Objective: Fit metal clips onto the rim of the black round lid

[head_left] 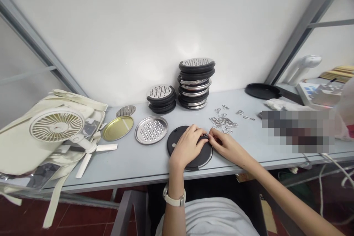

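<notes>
A black round disc with a silvery edge showing at its lower right (200,158) lies at the front edge of the grey table. Across its top rests my left hand (189,142), with thumb and forefinger closed near the right rim. My right hand (222,143) is pinched at that same rim, and the small dark part between the fingertips is too small to name. Left of the disc lie a silver grater plate (151,130) and a gold round lid (118,128). A pile of metal clips (223,121) is just beyond my right hand.
Behind stand a tall stack of black and silver discs (195,84) and a shorter stack (162,99). A white fan (58,125) and cream bag (16,143) are at left. A black round tray (262,91) sits back right.
</notes>
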`<state>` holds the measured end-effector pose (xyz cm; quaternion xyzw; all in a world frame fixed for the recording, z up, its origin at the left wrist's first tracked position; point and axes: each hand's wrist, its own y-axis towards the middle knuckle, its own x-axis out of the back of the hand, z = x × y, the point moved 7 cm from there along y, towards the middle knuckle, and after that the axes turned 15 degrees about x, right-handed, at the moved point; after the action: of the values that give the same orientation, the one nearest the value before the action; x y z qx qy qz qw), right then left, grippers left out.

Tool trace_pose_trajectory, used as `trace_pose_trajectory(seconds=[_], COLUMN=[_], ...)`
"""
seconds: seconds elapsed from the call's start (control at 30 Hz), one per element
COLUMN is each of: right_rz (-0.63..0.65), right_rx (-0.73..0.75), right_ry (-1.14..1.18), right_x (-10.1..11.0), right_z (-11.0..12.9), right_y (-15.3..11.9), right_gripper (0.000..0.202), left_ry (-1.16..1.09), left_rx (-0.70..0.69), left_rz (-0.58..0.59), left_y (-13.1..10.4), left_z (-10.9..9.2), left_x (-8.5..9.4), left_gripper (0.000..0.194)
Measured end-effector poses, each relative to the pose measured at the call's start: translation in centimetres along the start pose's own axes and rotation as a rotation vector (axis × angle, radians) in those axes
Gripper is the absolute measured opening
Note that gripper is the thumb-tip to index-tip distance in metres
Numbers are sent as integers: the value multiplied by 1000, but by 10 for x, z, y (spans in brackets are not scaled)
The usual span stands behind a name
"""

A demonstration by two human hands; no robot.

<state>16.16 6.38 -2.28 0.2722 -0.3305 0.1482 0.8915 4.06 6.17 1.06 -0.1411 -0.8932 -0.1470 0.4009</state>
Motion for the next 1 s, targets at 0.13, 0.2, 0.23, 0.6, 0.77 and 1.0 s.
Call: trace_pose_trajectory(seconds=[0.13, 0.2, 0.23, 0.6, 0.77, 1.0], right_rz=[5, 6, 6, 13, 4, 12], right_rx=[2, 2, 1, -2, 5, 0], right_ry=[-12, -19, -22, -4, 4, -11], right_x=[0, 0, 0, 0, 0, -1], right_z=[0, 0, 0, 0, 0, 0], right_y=[0, 0, 0, 1, 1, 0], right_gripper=[21, 21, 21, 22, 21, 22], left_ry=[-2, -4, -4, -3, 0, 4], left_rx=[0, -2, -3, 4, 6, 11], left_rz=[-4, -3, -3, -9, -9, -6], left_y=[0, 0, 0, 0, 0, 1], left_z=[1, 1, 1, 2, 2, 1], left_x=[0, 0, 0, 0, 0, -1], left_gripper=[15, 15, 15, 15, 15, 15])
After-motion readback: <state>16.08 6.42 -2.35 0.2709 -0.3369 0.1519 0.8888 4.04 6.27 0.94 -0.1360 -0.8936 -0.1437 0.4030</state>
